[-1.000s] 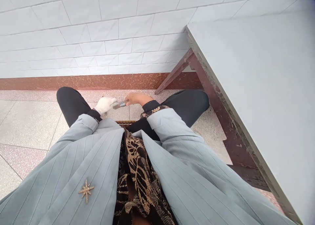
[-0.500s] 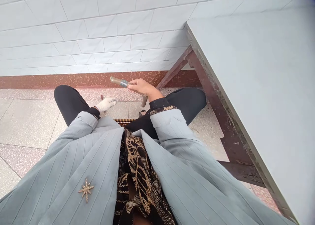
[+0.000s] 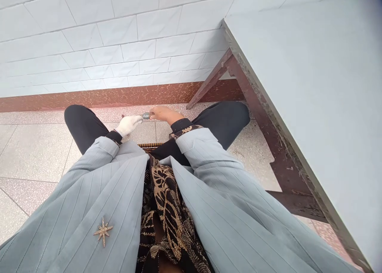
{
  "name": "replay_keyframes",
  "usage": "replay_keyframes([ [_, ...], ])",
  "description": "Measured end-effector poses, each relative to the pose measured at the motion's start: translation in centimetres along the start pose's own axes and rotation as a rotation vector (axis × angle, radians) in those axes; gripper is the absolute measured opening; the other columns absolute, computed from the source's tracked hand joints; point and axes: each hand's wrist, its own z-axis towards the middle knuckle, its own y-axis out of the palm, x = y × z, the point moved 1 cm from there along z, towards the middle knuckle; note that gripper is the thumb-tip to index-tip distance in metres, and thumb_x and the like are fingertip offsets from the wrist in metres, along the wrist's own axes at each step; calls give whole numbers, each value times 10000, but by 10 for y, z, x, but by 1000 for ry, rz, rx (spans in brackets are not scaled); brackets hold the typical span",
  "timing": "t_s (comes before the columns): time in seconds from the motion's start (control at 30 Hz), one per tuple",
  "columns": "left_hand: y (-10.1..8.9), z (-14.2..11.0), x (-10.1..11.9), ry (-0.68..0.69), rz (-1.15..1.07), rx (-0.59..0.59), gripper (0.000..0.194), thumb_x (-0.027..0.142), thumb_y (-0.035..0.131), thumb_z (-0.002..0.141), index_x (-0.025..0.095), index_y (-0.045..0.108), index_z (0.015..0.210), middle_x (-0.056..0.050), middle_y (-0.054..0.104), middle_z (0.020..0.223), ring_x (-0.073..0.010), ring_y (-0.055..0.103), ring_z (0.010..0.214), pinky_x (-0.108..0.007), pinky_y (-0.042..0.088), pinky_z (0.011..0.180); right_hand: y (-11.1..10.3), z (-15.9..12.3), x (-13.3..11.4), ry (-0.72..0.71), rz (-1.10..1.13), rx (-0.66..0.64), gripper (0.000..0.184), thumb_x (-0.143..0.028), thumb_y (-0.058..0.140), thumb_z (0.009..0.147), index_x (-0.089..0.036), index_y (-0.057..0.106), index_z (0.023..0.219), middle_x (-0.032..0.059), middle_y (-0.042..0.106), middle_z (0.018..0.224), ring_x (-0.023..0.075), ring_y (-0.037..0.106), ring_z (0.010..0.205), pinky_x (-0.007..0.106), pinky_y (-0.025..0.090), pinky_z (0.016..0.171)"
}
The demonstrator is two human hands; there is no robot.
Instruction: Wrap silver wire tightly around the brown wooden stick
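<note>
I am seated, looking down past my grey striped jacket at my knees in black trousers. My left hand [image 3: 128, 124], in a white glove, reaches forward between my knees with its fingers curled on something small and reddish that I cannot make out. My bare right hand [image 3: 162, 114] is closed round a short tool [image 3: 146, 115] with a silvery metal band. The tool lies nearly level and points left, its tip right at my gloved fingers. What the two hands work on is hidden behind them.
A pale grey tabletop [image 3: 313, 86] on a dark red-brown wooden frame [image 3: 262, 121] stands close on my right. A white tiled wall [image 3: 104, 46] with a red-brown skirting [image 3: 104, 96] runs ahead. The floor [image 3: 32, 145] is speckled tile. A dark woven edge [image 3: 151, 145] shows below my hands.
Half a second ago my right hand had lifted the tool up off the left hand. It has now come back down, the tip meeting my gloved left hand, which stayed put.
</note>
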Motion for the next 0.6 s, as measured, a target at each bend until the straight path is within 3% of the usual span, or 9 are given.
replay_keyframes([
  [0.17, -25, 18, -7, 31, -135, 2, 298, 309, 488, 1005, 179, 747, 1075, -77, 746, 1022, -235, 675, 997, -345, 488, 941, -2, -5, -1, -137, 81, -201, 281, -260, 739, 897, -150, 829, 1139, 90, 777, 947, 189, 651, 826, 288, 413, 730],
  [0.27, -31, 23, -14, 49, -439, -42, 256, 317, 566, 953, 134, 738, 1002, -75, 713, 929, -219, 653, 898, -373, 506, 922, -12, -15, 6, -290, 376, -416, 326, -363, 788, 838, -139, 821, 1072, 39, 733, 802, 150, 604, 718, 276, 442, 712],
  [0.33, -27, 21, -14, 41, -587, -67, 270, 340, 563, 956, 123, 716, 1004, -58, 677, 842, -176, 616, 765, -340, 522, 806, -22, -24, 10, -423, 634, -441, 347, -418, 812, 793, -146, 801, 1008, 20, 717, 788, 134, 591, 702, 268, 462, 709],
  [0.43, -11, 10, -10, 2, -738, -65, 335, 407, 469, 1010, 140, 670, 1001, -10, 572, 714, -118, 502, 596, -252, 443, 598, -36, -31, 18, -455, 949, -124, 253, -375, 786, 820, -146, 741, 915, 17, 702, 811, 117, 574, 700, 254, 475, 701],
  [0.5, -2, 2, -6, -45, -840, -48, 318, 415, 465, 1008, 158, 643, 950, 22, 495, 664, -102, 442, 549, -228, 388, 543, -38, -31, 21, -329, 1041, 100, 150, -277, 755, 843, -140, 704, 875, 9, 667, 763, 105, 548, 666, 242, 465, 676],
  [0.6, 1, -8, -3, -89, -821, -10, 238, 345, 495, 977, 166, 630, 899, 32, 478, 653, -107, 442, 556, -239, 419, 575, -34, -24, 23, -139, 1010, 277, 69, -170, 699, 864, -128, 716, 916, 3, 637, 725, 102, 532, 639, 241, 458, 673],
])
